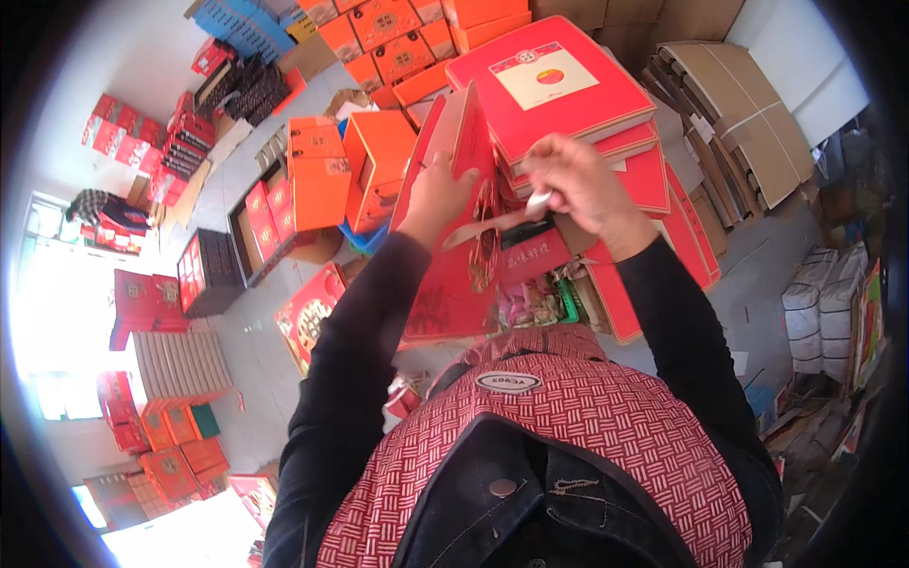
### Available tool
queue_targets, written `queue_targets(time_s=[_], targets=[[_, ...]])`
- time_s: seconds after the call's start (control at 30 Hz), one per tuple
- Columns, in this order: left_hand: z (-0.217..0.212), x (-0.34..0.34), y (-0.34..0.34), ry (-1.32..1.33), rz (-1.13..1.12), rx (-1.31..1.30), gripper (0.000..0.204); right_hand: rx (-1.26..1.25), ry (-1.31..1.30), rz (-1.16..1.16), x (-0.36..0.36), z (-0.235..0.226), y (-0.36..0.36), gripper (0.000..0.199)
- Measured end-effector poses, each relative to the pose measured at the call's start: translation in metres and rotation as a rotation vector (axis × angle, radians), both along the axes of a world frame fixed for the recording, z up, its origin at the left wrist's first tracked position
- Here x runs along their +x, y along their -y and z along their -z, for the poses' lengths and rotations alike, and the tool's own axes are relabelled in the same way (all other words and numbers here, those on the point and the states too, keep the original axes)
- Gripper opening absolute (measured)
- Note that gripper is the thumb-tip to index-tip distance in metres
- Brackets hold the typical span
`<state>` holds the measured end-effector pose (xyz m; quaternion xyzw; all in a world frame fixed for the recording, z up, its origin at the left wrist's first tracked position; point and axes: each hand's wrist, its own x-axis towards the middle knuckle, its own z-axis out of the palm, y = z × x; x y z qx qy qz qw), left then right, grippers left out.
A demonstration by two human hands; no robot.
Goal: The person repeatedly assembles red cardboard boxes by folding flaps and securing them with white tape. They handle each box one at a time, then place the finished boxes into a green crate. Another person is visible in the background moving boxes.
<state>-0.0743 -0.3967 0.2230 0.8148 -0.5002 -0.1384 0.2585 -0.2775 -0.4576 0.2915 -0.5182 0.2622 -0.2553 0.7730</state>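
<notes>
My left hand [440,194] grips a large, flat red box [445,284] that stands tilted up in front of me, thumb apart from the fingers. My right hand [576,185] is raised to its right, fingers pinched on a pale, thin strip [488,227]. That strip stretches slantwise across the red box's right side; whether it is tape or ribbon I cannot tell. Close by the strip hangs a bunch of shiny gold-red cord or trim [485,246]. Below my right hand lies a small dark-red box [537,256], beside a green basket [568,301] holding pink packets.
Big red gift boxes [606,104] are stacked at the back right, with orange cartons [393,43] behind. Orange boxes [317,170] stand to the left. Flattened cardboard [743,109] leans at the far right. A person [109,210] is at the far left.
</notes>
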Motion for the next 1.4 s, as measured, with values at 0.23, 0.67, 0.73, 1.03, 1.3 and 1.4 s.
queue_targets(time_s=[0.23, 0.67, 0.73, 1.03, 1.3, 1.4], targets=[[0.029, 0.036, 0.009, -0.403, 0.181, 0.012, 0.026, -0.526, -0.435, 0.095, 0.03, 0.083, 0.02, 0.02], [0.016, 0.025, -0.027, -0.596, 0.128, -0.011, 0.048, -0.23, -0.155, 0.244, 0.1, 0.105, -0.009, 0.008], [0.02, 0.026, -0.03, -0.613, 0.137, -0.049, 0.048, -0.202, -0.158, 0.25, 0.103, 0.108, -0.012, 0.007], [0.017, 0.016, -0.034, -0.454, 0.144, -0.117, 0.042, -0.61, -0.227, 0.39, 0.105, 0.12, -0.015, 0.009], [0.01, 0.0, -0.039, -0.194, 0.086, -0.023, 0.047, -0.875, -0.254, 0.411, 0.103, 0.111, -0.015, 0.007], [0.002, -0.008, -0.043, -0.109, 0.094, -0.048, 0.046, -0.833, -0.294, 0.395, 0.101, 0.107, -0.018, 0.008]])
